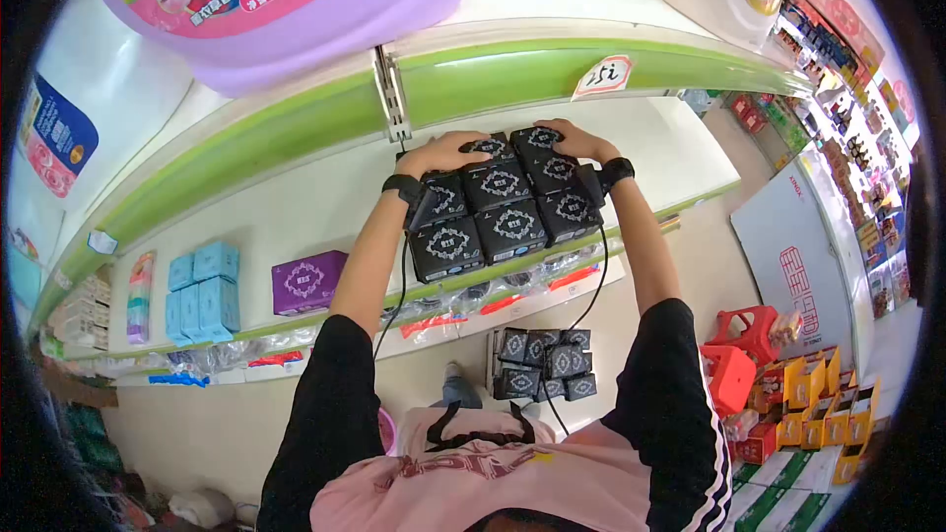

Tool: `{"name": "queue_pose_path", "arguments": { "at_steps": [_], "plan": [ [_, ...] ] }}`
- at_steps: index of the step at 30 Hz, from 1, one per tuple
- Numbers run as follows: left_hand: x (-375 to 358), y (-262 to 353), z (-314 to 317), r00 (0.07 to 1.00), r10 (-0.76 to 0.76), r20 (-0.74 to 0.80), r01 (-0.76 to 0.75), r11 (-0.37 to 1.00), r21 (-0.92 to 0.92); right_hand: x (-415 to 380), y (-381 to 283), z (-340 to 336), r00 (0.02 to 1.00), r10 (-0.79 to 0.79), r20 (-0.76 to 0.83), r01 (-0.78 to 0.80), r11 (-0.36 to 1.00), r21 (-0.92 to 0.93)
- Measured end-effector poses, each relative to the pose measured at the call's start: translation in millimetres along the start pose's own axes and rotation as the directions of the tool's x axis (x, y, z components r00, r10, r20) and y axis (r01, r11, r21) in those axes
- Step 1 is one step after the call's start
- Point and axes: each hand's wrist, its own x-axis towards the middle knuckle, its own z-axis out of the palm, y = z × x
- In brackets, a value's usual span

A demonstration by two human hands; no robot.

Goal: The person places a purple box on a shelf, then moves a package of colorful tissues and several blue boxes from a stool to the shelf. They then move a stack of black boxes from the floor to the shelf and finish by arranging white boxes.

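Observation:
A block of several black boxes (513, 225) with silver ornamental print sits on the white shelf, packed in rows. At its back left corner, my left hand (443, 153) curls its fingers over the far black box (490, 150). My right hand (583, 142) wraps round the back right black box (540, 141). Both hands touch the boxes, and parts of the fingertips are hidden behind them. Each wrist wears a black strap with a cable hanging down.
A purple box (309, 281), light blue packs (204, 296) and a striped pack (141, 298) stand left on the shelf. Large detergent bottles (286, 10) fill the shelf above its green edge. Below, more black boxes (542, 363) lie near the floor. Red stools (731, 374) stand right.

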Motion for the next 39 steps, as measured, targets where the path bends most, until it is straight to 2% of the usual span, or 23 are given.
{"name": "queue_pose_path", "arguments": {
  "at_steps": [2, 3, 4, 5, 7, 8, 9, 11, 15, 16, 26, 29, 33, 35, 39],
  "plan": [
    [-4, -9, 1, 1.000, 0.003, -0.028, -0.002, 1.000, 0.019, -5, -2, 10, 0.995, 0.043, -0.095, -0.036, 0.996, 0.077],
    [-7, -15, 1, 0.995, 0.041, -0.092, -0.038, 0.999, 0.032, -9, -2, 13, 0.987, 0.068, -0.143, -0.052, 0.992, 0.116],
    [-8, -20, 1, 0.985, 0.081, -0.153, -0.074, 0.996, 0.049, -17, -6, 9, 0.993, 0.055, -0.101, -0.029, 0.968, 0.247],
    [-15, -15, -2, 0.985, 0.086, -0.153, -0.079, 0.996, 0.051, -18, 0, 13, 0.993, 0.058, -0.105, -0.030, 0.969, 0.246],
    [-32, -5, -2, 0.974, -0.180, -0.140, 0.195, 0.975, 0.106, -18, 11, 30, 0.965, 0.085, -0.249, 0.033, 0.899, 0.437],
    [-35, -5, 0, 0.976, -0.164, -0.145, 0.177, 0.981, 0.084, -19, 8, 41, 0.945, 0.051, -0.323, 0.064, 0.939, 0.338],
    [-36, -3, 2, 0.976, -0.162, -0.143, 0.176, 0.981, 0.085, -19, 5, 46, 0.944, 0.053, -0.325, 0.063, 0.939, 0.339],
    [-42, 18, -2, 0.962, -0.232, -0.146, 0.259, 0.945, 0.202, -19, -3, 50, 0.923, 0.045, -0.381, 0.058, 0.965, 0.254],
    [-30, -8, 9, 0.965, -0.238, -0.108, 0.252, 0.956, 0.150, -23, -13, 48, 0.924, 0.100, -0.369, 0.007, 0.960, 0.280],
    [-29, -9, 8, 0.966, -0.238, -0.105, 0.252, 0.957, 0.147, -24, -13, 48, 0.919, 0.087, -0.386, 0.008, 0.971, 0.239],
    [-30, -5, 5, 0.952, -0.294, -0.087, 0.304, 0.943, 0.137, -21, -12, 50, 0.901, 0.067, -0.428, 0.049, 0.966, 0.254],
    [-28, -7, 5, 0.959, -0.270, -0.083, 0.277, 0.957, 0.089, -24, -15, 50, 0.898, 0.091, -0.431, 0.029, 0.964, 0.263],
    [-37, 5, 6, 0.968, -0.230, -0.102, 0.245, 0.952, 0.181, -24, -19, 54, 0.888, 0.100, -0.449, 0.016, 0.969, 0.247],
    [-31, -19, 10, 0.973, -0.191, -0.132, 0.196, 0.980, 0.032, -18, -7, 59, 0.880, 0.040, -0.473, 0.041, 0.986, 0.159],
    [-35, -14, 4, 0.980, -0.173, -0.100, 0.182, 0.979, 0.091, -21, -13, 60, 0.865, 0.072, -0.497, 0.010, 0.987, 0.161]
  ]
}}
